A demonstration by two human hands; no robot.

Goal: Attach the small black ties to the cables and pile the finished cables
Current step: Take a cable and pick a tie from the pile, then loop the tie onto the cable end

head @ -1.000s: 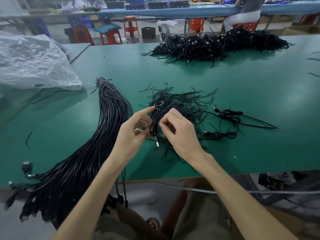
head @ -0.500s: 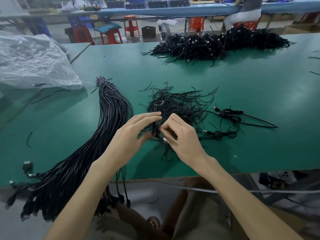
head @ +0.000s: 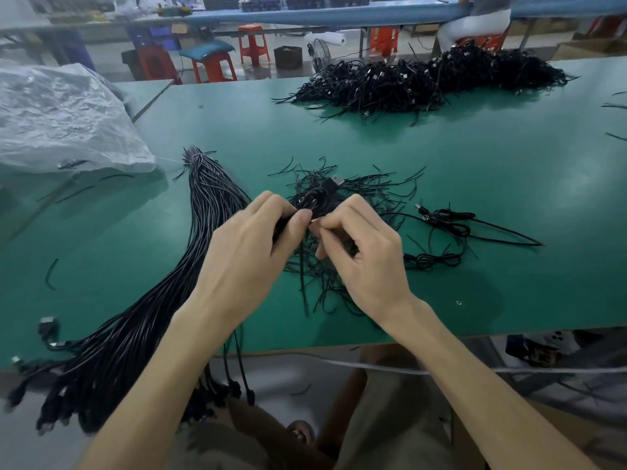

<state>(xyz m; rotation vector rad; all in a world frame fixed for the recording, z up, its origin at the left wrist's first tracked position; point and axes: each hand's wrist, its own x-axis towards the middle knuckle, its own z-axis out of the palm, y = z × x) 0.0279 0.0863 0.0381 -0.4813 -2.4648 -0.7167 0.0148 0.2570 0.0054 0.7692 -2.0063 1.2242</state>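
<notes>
While the left hand [head: 244, 252] and right hand [head: 366, 262] draw closer, pinching a tie [head: 302, 259] round the coiled cable [head: 315, 198], fastening looks nearly done.

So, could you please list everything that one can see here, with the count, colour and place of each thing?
table: one, green, fills the middle of the view
coiled cable: one, black, between both hands
loose ties: many, black, scattered on the table under and around the hands
long cable bundle: one, black, left of the hands, ends hanging over the near edge
finished cable pile: one, black, far side of the table
separate coiled cables: about two, black, right of the hands
plastic bag: one, clear, far left
stools: several, red, floor behind the table
left hand: grips the coiled cable
right hand: pinches the same cable
</notes>
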